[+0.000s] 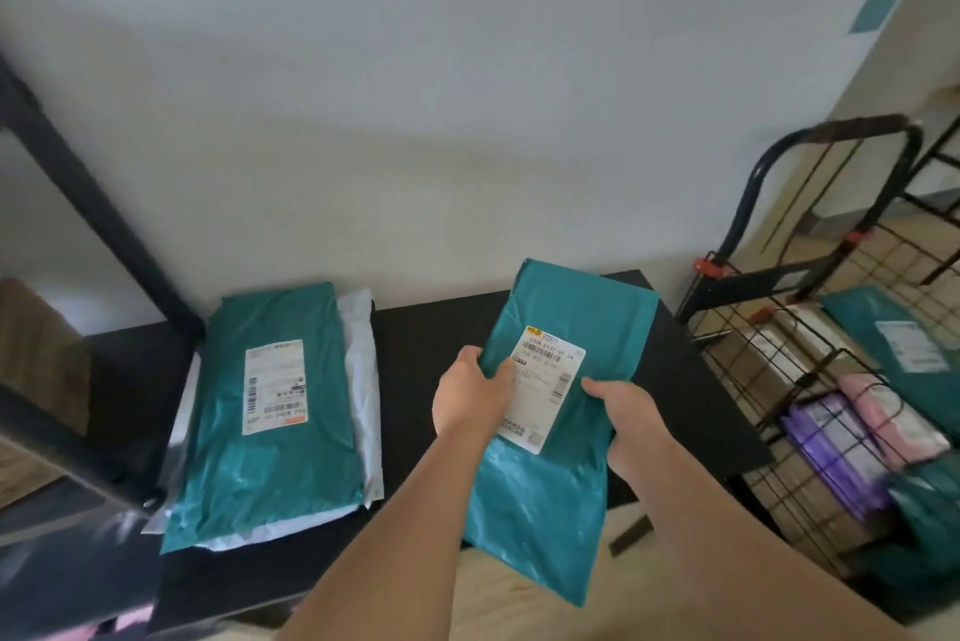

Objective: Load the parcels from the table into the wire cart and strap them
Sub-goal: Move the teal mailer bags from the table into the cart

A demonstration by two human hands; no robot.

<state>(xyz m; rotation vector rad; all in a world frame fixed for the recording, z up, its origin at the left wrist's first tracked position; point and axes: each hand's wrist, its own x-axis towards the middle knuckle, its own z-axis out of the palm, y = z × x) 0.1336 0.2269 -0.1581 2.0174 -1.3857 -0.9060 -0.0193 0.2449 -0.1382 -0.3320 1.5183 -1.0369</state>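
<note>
left hand grips teal parcel by its left side | right hand grips its right side | parcel over table right end, overhanging front edge | second teal parcel on white mailer, left end | wire cart beyond right edge

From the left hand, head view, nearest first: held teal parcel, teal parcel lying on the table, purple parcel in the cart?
1. Held teal parcel, in the left hand.
2. Table teal parcel, to its left.
3. Purple parcel, in the cart, far right.
</note>
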